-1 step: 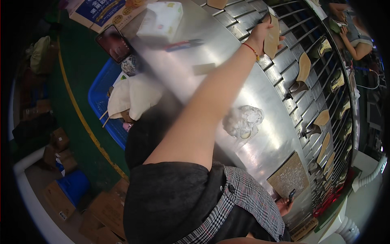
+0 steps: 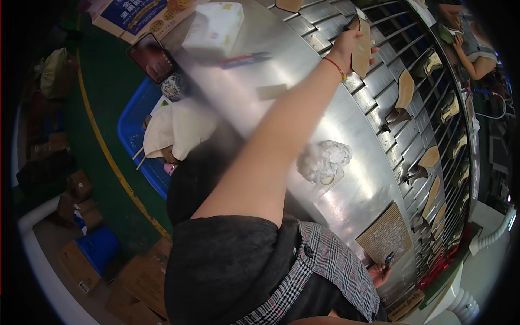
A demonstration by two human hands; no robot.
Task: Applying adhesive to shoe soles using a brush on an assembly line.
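Note:
My left arm stretches across the metal table to the conveyor at the far right. There my left hand point(image 2: 343, 47), a red string round its wrist, is closed on a shoe point(image 2: 361, 50) with its long tan sole showing. The fingers wrap its edges, and part of the shoe is hidden. At the lower right my right hand point(image 2: 380, 275) shows only in part, its fingers closed round a small dark tool point(image 2: 389, 258). That tool is beside a speckled piece of corrugated cardboard point(image 2: 385, 233).
The slatted conveyor point(image 2: 383, 103) carries several tan-soled shoes point(image 2: 405, 89). On the table are crumpled white plastic point(image 2: 326, 161), a tissue pack point(image 2: 214, 27) and red-blue pliers point(image 2: 245, 59). A phone point(image 2: 151, 58) stands near a blue basket point(image 2: 128, 123). Another person point(image 2: 470, 46) is at the far right.

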